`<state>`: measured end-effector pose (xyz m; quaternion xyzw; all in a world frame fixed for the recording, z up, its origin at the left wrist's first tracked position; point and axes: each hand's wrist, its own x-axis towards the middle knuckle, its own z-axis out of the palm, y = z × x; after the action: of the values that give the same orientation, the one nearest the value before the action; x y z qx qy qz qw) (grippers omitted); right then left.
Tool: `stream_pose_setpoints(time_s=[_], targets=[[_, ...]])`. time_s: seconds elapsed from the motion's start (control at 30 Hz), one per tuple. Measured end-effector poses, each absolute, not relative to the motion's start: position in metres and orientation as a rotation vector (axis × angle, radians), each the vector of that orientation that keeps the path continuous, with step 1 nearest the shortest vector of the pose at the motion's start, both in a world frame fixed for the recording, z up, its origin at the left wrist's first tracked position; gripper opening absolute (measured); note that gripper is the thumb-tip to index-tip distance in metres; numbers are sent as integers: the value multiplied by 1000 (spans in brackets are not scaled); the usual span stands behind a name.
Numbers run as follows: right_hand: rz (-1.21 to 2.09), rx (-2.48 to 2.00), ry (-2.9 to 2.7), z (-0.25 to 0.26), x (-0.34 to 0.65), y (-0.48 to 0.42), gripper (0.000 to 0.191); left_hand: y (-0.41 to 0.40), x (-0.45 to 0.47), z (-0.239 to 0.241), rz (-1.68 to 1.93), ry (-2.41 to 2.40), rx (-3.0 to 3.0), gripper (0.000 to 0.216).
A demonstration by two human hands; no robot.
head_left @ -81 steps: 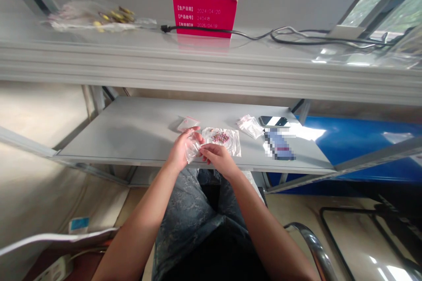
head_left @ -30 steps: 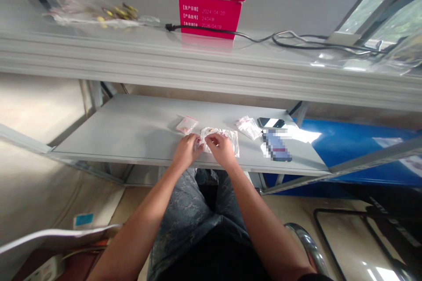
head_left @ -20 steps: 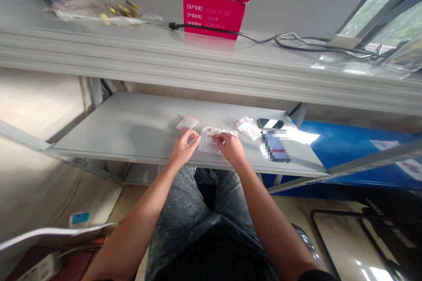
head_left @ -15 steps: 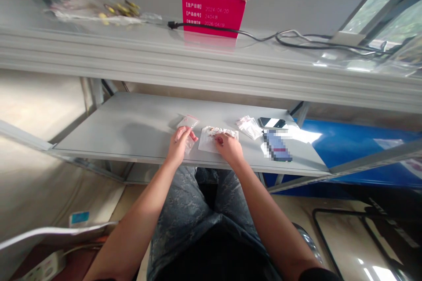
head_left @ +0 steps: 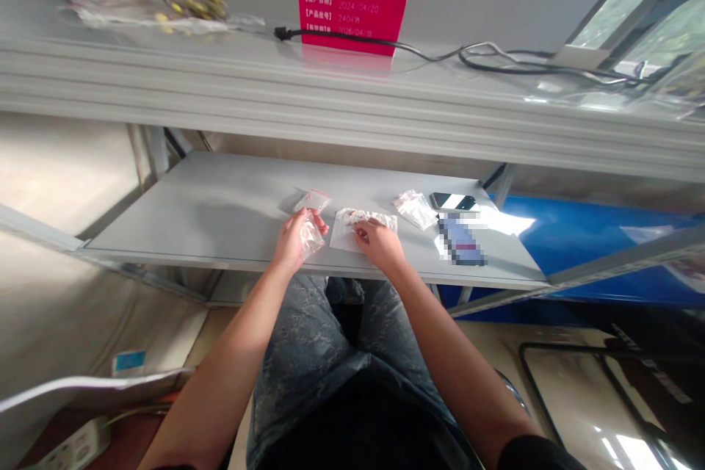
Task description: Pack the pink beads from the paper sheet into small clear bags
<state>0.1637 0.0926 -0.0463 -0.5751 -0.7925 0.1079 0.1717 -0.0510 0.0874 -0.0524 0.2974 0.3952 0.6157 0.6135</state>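
Hands at the near edge of the grey counter (head_left: pixel 220 209). Left hand (head_left: pixel 294 242) grasps a small clear bag (head_left: pixel 311 236), fingers curled around it, lifted just off the surface. Right hand (head_left: pixel 374 244) rests fingertips down on a larger flat clear bag (head_left: pixel 346 231) holding small pink pieces; whether it pinches anything, cannot tell. Another small bag with red strip (head_left: pixel 312 200) lies just behind the left hand. Further right: a crumpled bag (head_left: pixel 416 208), then a phone (head_left: pixel 452 201). Red boxes (head_left: pixel 352 11) and a black cable (head_left: pixel 440 57) sit on the shelf above.
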Motion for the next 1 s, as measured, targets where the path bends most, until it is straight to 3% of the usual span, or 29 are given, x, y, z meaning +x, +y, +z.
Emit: stream_pose_setpoints(time_s=[0.43, 1.0], targets=[[341, -1612, -2216, -46, 170, 89, 27, 85, -49, -53, 1416, 969, 776, 52], [319, -1582, -2283, -41, 167, 91, 21, 88, -47, -60, 1343, 872, 935, 41]])
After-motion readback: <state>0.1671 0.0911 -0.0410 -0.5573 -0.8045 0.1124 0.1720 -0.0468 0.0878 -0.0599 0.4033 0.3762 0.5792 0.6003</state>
